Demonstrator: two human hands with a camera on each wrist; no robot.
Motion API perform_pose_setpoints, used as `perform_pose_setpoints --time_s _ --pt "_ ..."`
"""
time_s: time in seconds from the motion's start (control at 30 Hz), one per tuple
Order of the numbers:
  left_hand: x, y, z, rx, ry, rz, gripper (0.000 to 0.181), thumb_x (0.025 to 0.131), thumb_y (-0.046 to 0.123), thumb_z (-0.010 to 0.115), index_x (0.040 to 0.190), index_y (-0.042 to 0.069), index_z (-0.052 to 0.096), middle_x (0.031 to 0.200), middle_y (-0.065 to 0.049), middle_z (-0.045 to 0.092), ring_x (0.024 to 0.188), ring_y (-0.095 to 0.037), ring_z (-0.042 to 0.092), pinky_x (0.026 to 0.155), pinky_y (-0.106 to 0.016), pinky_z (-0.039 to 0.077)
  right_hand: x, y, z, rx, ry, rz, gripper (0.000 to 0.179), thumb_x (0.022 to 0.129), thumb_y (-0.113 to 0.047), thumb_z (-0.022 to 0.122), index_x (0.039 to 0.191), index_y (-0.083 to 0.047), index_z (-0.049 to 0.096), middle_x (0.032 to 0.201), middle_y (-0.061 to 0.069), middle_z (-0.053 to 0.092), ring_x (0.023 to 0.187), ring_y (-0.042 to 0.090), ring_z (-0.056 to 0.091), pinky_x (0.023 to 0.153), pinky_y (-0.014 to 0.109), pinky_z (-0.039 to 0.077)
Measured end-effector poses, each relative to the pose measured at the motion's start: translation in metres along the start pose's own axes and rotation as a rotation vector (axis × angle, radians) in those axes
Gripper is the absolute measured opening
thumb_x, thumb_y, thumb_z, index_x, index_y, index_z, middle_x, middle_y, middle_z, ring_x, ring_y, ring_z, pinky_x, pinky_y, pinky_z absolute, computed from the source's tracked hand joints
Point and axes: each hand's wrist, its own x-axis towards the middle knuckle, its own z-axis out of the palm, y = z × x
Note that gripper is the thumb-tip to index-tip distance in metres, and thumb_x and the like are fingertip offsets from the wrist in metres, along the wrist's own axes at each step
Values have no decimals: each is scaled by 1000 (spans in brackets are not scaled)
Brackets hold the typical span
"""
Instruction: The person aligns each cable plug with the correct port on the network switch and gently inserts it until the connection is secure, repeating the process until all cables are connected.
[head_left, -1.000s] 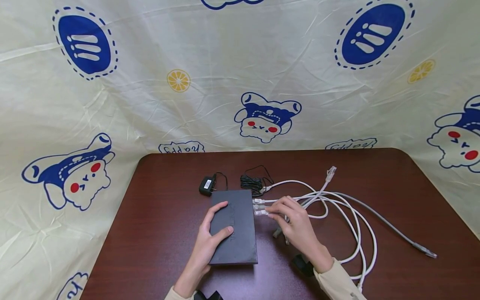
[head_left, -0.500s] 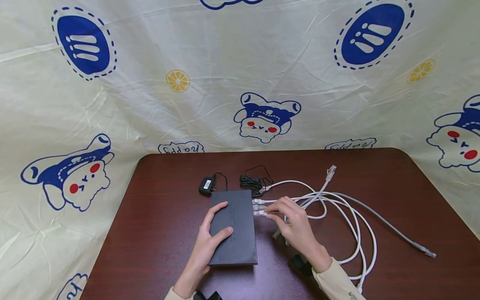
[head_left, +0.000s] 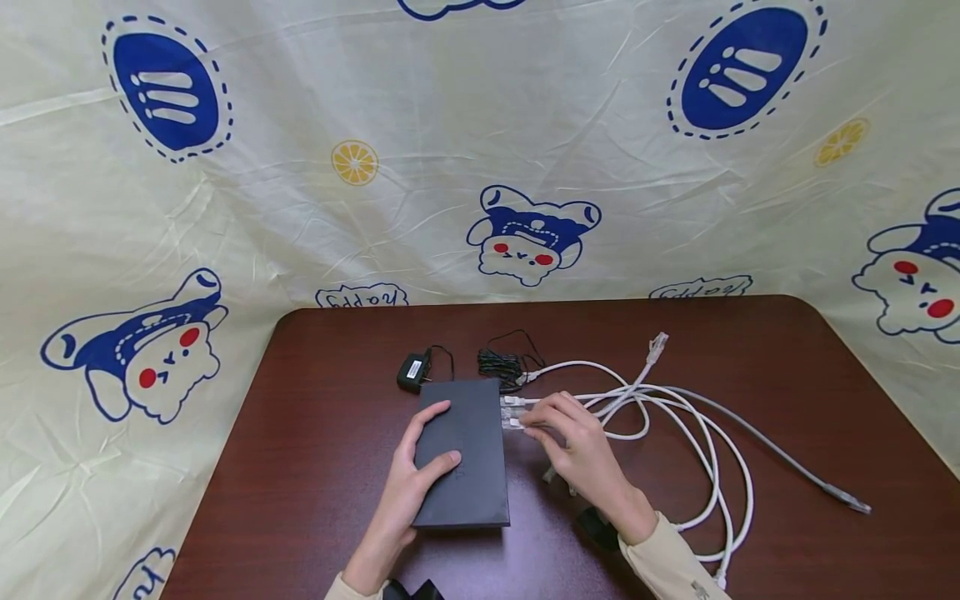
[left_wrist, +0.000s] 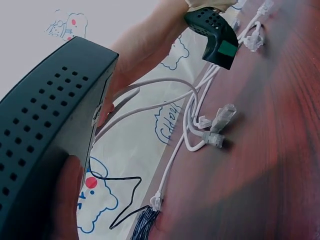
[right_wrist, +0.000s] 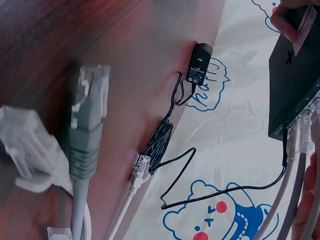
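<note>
My left hand grips a dark network switch from its left side, thumb and a finger on top; it is held above the table. Vent holes show on its side in the left wrist view. White and grey network cables run into its ports, and their clear plugs sit side by side along the edge. With its fingertips my right hand pinches a network cable just behind the plug nearest me. The fingers partly cover this plug, so how deep it sits cannot be told.
A black power adapter and its bundled cord lie behind the switch. White cables loop over the table's right side. A grey plug lies far right; another plug points toward the back.
The switch and both hands have shifted slightly left together. The right hand keeps its pinch on the cable at the port edge.
</note>
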Motion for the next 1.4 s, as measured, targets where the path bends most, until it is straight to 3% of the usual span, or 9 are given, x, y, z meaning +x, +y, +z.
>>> perform_pose_setpoints --time_s 0.23,0.5,0.77,1.07,1.4 --pt "1 1 -3 -1 -14 -7 59 87 9 66 140 26 45 139 -16 35 83 -26 62 66 -37 53 0 1 -1 -15 22 -14 25 73 10 75 88 -10 71 89 -2 63 84 16 56 77 21 41" --pt "1 3 -3 43 -44 7 58 89 10 65 139 29 45 136 -17 35 92 -29 58 67 -40 52 4 3 1 -7 60 -42 30 67 16 76 81 -9 70 83 -3 62 79 15 55 73 21 42" --pt "3 5 -3 118 -62 14 55 89 12 65 138 29 46 137 -16 34 102 -30 50 75 -41 48 8 6 4 5 113 -81 27 68 17 73 76 -8 68 79 -2 61 75 15 54 66 20 41" --pt "5 7 -5 72 -102 -22 55 90 11 63 139 29 43 136 -19 33 83 -29 62 69 -41 52 13 6 4 8 144 -136 30 65 22 71 75 -6 68 79 -1 61 75 16 55 67 23 44" --pt "6 8 -6 53 -124 -28 55 91 9 62 139 28 43 135 -20 33 82 -28 63 68 -40 52 15 3 6 26 163 -170 32 63 24 70 74 -6 67 79 1 61 75 18 56 67 24 45"
